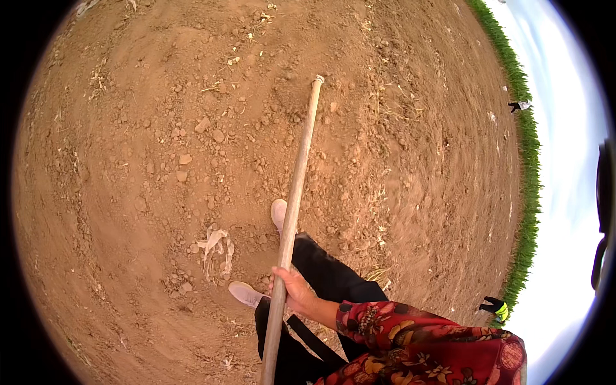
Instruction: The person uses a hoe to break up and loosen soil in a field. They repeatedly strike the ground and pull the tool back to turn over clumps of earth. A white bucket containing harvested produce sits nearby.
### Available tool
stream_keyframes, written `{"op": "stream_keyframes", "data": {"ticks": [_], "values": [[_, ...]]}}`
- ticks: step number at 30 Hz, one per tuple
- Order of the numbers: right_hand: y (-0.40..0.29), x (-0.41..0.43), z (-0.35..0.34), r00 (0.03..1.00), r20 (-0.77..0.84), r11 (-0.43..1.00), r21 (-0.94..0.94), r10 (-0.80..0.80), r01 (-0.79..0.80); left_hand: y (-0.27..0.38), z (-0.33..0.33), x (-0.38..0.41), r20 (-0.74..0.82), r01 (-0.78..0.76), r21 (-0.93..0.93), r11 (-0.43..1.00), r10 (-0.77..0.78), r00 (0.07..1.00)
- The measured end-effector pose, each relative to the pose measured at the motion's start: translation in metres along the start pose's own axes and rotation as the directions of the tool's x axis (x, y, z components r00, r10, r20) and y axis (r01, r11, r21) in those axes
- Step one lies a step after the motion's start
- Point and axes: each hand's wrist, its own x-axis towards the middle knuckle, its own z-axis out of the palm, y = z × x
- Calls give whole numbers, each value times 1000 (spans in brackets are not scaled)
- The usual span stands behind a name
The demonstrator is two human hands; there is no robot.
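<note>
My right hand point(296, 288) is closed around a long wooden tool handle point(299, 180), its thumb over the shaft. The handle runs from the bottom edge up to the soil, where its far end carries a whitish binding or fitting point(319, 79). Whatever tool head sits there is hidden or cannot be told from the dirt. Beneath the shaft are my light pink shoes point(244, 293) and black trousers point(332, 274). A red floral sleeve point(414, 332) covers my right arm. My left hand is out of view.
Dry brown soil point(144, 202) with clods and straw surrounds my feet. A torn strip of pale plastic film point(215, 245) lies beside them. Towards the green crop edge point(529, 192) are two people, one point(520, 106) in a pale top, another point(494, 308) in a yellow vest.
</note>
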Motion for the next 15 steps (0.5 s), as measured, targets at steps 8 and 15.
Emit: {"op": "stream_keyframes", "data": {"ticks": [8, 15], "values": [[-90, 89, 13, 980, -170, 979, -193, -104, 70, -3, 48, 70, -138, -162, -140, 977, 143, 980], [-293, 132, 84, 801, 115, 751, -293, -587, 592, 237, 27, 210, -182, -300, -191, 934, 267, 946]]}}
